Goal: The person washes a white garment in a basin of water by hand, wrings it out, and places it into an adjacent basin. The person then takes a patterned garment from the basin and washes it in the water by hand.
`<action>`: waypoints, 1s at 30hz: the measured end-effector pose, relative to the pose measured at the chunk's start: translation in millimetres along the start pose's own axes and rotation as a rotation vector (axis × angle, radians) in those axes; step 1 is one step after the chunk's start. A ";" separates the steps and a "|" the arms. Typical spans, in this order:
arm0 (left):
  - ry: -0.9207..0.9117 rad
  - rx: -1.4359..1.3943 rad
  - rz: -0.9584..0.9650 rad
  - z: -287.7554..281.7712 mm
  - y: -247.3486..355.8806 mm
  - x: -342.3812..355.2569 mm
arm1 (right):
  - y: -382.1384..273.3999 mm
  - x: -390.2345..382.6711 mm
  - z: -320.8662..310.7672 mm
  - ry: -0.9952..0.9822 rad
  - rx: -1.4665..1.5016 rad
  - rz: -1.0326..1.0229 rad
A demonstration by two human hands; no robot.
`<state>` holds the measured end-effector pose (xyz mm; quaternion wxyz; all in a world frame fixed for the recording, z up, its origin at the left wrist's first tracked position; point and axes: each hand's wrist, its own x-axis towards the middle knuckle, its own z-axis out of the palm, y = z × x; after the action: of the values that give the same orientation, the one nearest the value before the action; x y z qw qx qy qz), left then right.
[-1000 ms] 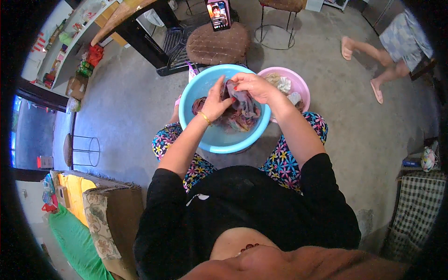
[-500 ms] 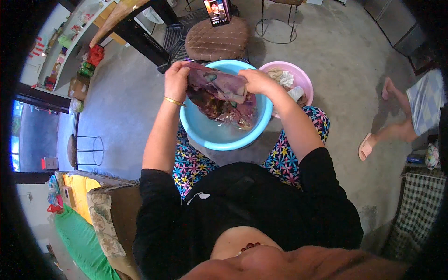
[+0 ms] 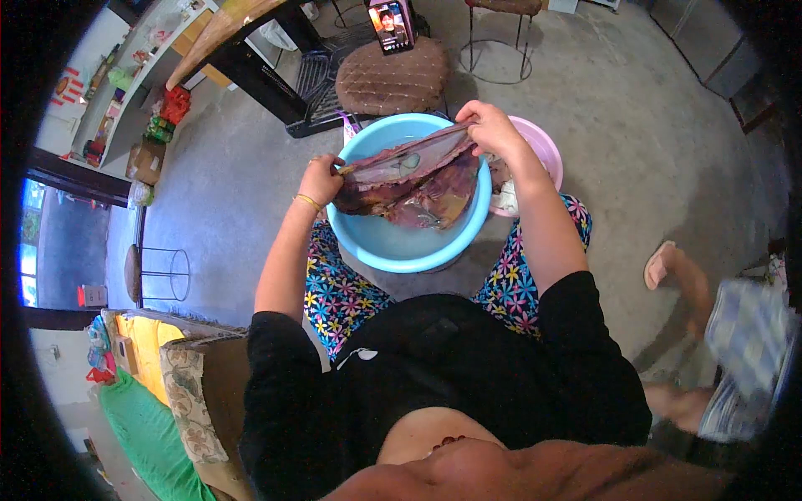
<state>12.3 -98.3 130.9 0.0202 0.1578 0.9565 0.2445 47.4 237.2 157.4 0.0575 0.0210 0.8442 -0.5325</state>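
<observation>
A wet, thin, purplish patterned cloth stretches between my two hands over a light blue basin of water. Its lower folds hang into the basin and look wet and glossy. My left hand is closed on the cloth's left end, at the basin's left rim. Higher up, at the upper right rim, my right hand pinches the other end, so the cloth slants upward to the right. Whether it is a garment I cannot tell.
A pink basin with crumpled cloths stands behind my right forearm. Beyond the blue basin a brown padded stool bears a propped phone. A dark table leg is at the upper left. Another person's leg shows at right.
My left hand has moved down and my right hand out to the right, spreading the cloth wider and at a slant. The other person has walked nearer along the right side.
</observation>
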 end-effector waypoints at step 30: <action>-0.153 -1.193 -0.213 -10.6 45.2 -1.3 | -2.0 -11.5 34.7 0.148 -0.166 -0.360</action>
<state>25.4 -66.1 161.6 0.1982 0.0401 0.6609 0.7227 61.2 205.4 145.7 -0.0994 -0.0960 0.8773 -0.4597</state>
